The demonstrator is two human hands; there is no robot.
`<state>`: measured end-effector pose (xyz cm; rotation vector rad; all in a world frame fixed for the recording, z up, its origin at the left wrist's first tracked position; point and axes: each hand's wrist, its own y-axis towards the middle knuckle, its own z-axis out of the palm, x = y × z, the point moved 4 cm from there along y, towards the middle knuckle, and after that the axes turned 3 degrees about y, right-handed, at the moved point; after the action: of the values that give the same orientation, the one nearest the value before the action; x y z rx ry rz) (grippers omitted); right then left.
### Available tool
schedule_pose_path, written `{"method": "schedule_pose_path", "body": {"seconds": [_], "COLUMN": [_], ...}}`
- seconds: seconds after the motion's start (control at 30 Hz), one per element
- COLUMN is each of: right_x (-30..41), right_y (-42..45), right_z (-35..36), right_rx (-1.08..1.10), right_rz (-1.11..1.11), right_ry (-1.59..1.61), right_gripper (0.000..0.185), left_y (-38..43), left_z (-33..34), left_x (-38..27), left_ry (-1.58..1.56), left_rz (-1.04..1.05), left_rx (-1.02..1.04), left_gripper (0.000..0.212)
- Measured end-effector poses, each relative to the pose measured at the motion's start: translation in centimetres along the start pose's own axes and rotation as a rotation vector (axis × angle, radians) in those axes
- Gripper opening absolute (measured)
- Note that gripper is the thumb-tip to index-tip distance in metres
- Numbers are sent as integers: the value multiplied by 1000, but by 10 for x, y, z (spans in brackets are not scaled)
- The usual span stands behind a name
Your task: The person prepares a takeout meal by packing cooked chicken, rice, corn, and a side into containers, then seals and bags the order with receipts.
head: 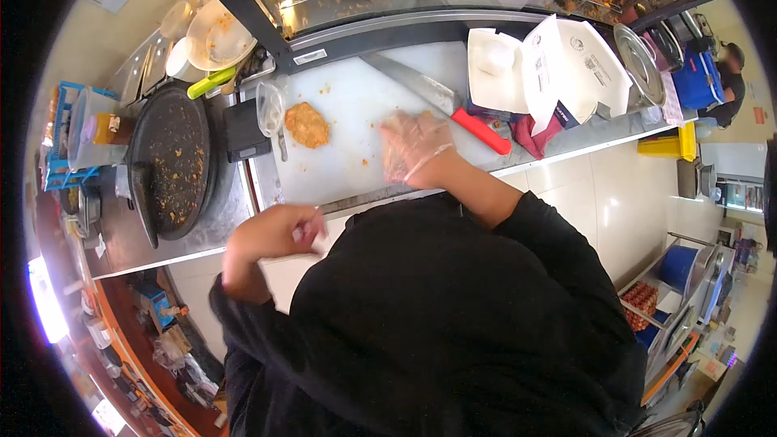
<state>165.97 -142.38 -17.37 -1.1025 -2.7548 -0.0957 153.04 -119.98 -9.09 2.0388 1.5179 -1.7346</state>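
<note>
A white cutting board (346,176) lies before me on the counter. On its left part rests a breaded fried cutlet (308,125) with a few crumbs around it. My right hand (417,147), in a clear plastic glove, is over the middle of the board; its fingertips are blurred, and what lies under them is hidden. Just beyond it is a large knife (419,82) with a red handle (482,132), its blade pointing away to the left. My left hand (300,232) appears bare and motion-blurred, with bent fingers, near the counter's front edge and close to my body.
Behind the knife stands an open white takeaway carton (495,88) with a white mound inside. A dark red cloth (537,136) lies in front of it. Leftward are a clear plastic tub (270,109) and a black oval pan (173,176) with crumbs. A glass display cabinet (376,6) borders the back.
</note>
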Motion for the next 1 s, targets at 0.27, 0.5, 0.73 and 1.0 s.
{"method": "schedule_pose_path", "body": {"seconds": [0.27,0.5,0.73,1.0], "right_x": [14,6,-35,-152], "right_y": [-2,2,24,28], "right_z": [-5,7,5,-69], "right_rx": [-132,-260,-298,-164], "right_rz": [-118,-150,207,826], "right_ry": [88,96,1368,113], "right_gripper": [46,44,35,55], "left_y": [-113,-125,-143,58], "left_z": [-1,-9,-69,-69], "left_x": [-101,-119,-124,21], "left_ry": [29,6,-46,579], "left_rz": [218,399,468,-124], "left_rx": [511,284,-453,-653], "left_gripper": [23,36,49,77]}}
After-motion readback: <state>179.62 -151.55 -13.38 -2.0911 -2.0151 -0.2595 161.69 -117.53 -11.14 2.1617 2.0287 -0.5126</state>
